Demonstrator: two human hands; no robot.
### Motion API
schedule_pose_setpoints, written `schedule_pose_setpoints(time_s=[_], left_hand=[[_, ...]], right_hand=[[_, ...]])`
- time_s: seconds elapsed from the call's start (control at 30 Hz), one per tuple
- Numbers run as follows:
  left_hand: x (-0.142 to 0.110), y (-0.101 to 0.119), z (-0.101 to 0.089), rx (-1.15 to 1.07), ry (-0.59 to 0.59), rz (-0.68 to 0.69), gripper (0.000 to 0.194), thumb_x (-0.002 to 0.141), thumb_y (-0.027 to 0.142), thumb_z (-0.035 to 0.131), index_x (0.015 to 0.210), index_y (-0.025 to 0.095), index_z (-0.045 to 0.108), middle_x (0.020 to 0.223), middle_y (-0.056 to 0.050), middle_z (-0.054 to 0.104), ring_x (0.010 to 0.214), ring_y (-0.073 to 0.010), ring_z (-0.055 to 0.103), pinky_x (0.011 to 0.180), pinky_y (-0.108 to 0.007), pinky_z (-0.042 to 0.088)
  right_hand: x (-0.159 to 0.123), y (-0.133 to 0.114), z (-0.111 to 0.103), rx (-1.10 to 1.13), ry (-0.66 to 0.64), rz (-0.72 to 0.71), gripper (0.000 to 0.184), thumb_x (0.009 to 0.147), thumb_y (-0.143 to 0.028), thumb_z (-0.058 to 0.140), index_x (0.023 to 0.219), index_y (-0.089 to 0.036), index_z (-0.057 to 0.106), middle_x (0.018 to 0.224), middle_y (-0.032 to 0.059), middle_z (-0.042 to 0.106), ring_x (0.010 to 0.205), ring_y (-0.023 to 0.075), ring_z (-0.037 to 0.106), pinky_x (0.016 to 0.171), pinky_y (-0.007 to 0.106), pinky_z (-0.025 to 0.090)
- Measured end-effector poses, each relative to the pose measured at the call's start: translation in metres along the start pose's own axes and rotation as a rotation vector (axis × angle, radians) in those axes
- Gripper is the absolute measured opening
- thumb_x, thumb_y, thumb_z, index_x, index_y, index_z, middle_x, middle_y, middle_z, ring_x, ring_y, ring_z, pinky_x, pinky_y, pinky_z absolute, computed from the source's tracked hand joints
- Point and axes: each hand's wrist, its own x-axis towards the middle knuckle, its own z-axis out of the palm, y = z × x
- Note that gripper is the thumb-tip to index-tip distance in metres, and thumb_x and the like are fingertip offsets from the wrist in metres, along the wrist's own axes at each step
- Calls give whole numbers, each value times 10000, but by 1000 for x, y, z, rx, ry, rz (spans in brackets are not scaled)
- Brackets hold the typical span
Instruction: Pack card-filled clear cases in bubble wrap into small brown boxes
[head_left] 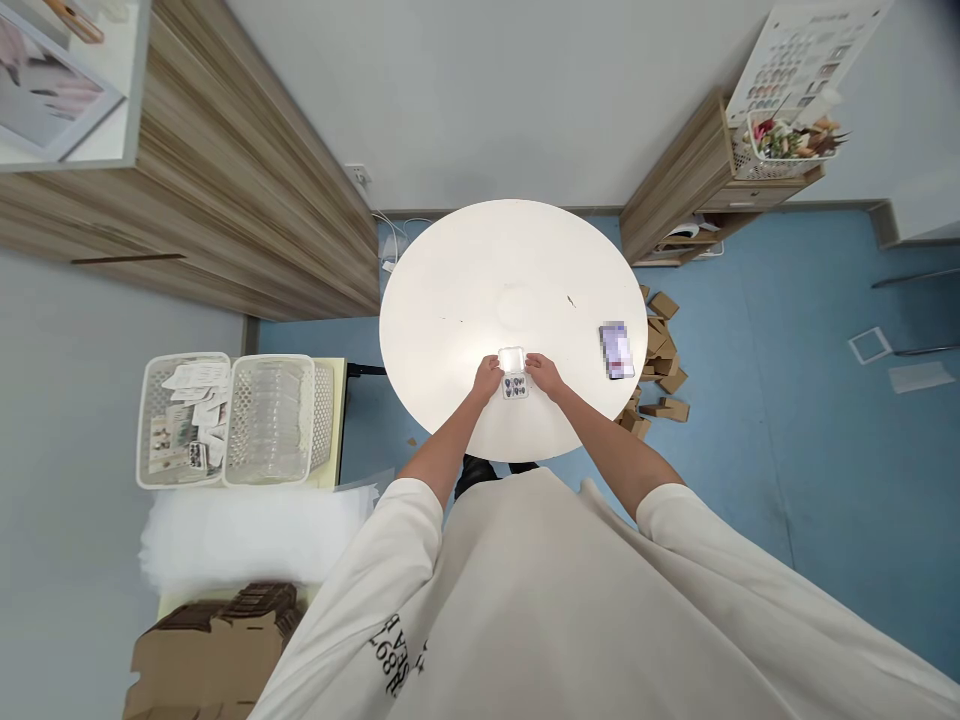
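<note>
A small transparent hinged case (515, 388) lies opened flat near the front of the round white table (450, 260). Several dark, drop-shaped pieces that look like false nails sit in rows in its lower half. Its lid (511, 360) is swung away from me and looks pale. At the left edge of the lid, the fingers of my left hand (488, 377) are bent and closed on it. From the opposite side my right hand (543, 373) grips the lid's right edge, fingertips pinched. The exact finger contacts are too small to make out.
A phone (618, 351) lies at the table's right edge. Brown cardboard boxes (661, 345) are piled on the floor beyond. To the left stand two white baskets (231, 425), with white wrap (255, 535) and folded cartons (210, 660) nearer me. A wooden cabinet (720, 180) stands back right.
</note>
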Motion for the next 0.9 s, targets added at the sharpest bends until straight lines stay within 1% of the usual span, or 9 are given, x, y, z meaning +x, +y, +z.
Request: schedule_pose_setpoints(time_s=[0.07, 0.13, 0.23, 0.37, 0.5, 0.63, 0.8, 0.9], left_hand=[[-1, 3, -2, -18, -6, -30, 552, 739, 109, 619, 1275, 205, 526, 1422, -142, 552, 1228, -239, 582, 984, -372, 475], [-1, 7, -4, -23, -9, -43, 569, 743, 123, 620, 1294, 213, 512, 1408, -135, 556, 1188, -228, 598, 954, -364, 484], [2, 12, -7, -12, -16, -27, 619, 731, 137, 632, 1331, 215, 500, 1368, -135, 571, 1146, -225, 616, 932, -361, 493], [2, 15, -8, 12, -44, 73, 602, 715, 120, 621, 1306, 211, 553, 1302, -112, 609, 1132, -229, 626, 954, -365, 498], [-4, 15, -11, 20, -52, 163, 512, 714, 83, 593, 1212, 198, 616, 1257, -93, 651, 1177, -228, 613, 1011, -370, 484], [-11, 8, -15, 31, -30, 185, 454, 710, 77, 608, 1149, 193, 630, 1281, -103, 653, 1231, -235, 596, 1061, -393, 461], [-17, -10, -19, 36, -32, 156, 516, 713, 66, 611, 1213, 190, 588, 1361, -140, 612, 1265, -246, 589, 1053, -403, 473], [-21, -18, -20, 53, -53, 136, 528, 724, 68, 611, 1235, 195, 576, 1400, -139, 594, 1293, -252, 576, 1057, -403, 473]], right_hand=[[-1, -1, 0, 12, -6, 14, 551, 809, -183, 596, 1359, -149, 572, 1393, 152, 603, 1228, 225, 604, 1044, 373, 488], [-1, -2, 0, 19, -8, 12, 556, 831, -231, 606, 1380, -162, 555, 1404, 143, 594, 1222, 222, 601, 1038, 375, 489], [-2, -5, -2, 29, -7, -8, 569, 878, -365, 604, 1411, -181, 532, 1375, 122, 610, 1207, 221, 601, 1027, 379, 490], [-8, -13, -4, 69, -23, -42, 602, 919, -540, 544, 1420, -207, 527, 1352, 107, 616, 1166, 228, 610, 1007, 388, 490], [-18, -17, -5, 89, -34, -92, 559, 927, -631, 492, 1323, -252, 603, 1359, 71, 609, 1185, 229, 586, 1022, 382, 471], [-27, -11, -4, 80, -32, -84, 580, 918, -669, 483, 1307, -259, 615, 1362, 68, 604, 1187, 237, 581, 1035, 392, 461], [-33, 4, 1, 43, -49, -91, 626, 910, -665, 496, 1391, -271, 565, 1433, 67, 565, 1255, 242, 551, 1078, 417, 432], [-36, 15, 4, 32, -73, -107, 639, 931, -675, 442, 1416, -276, 554, 1450, 66, 561, 1289, 242, 536, 1107, 433, 412]])
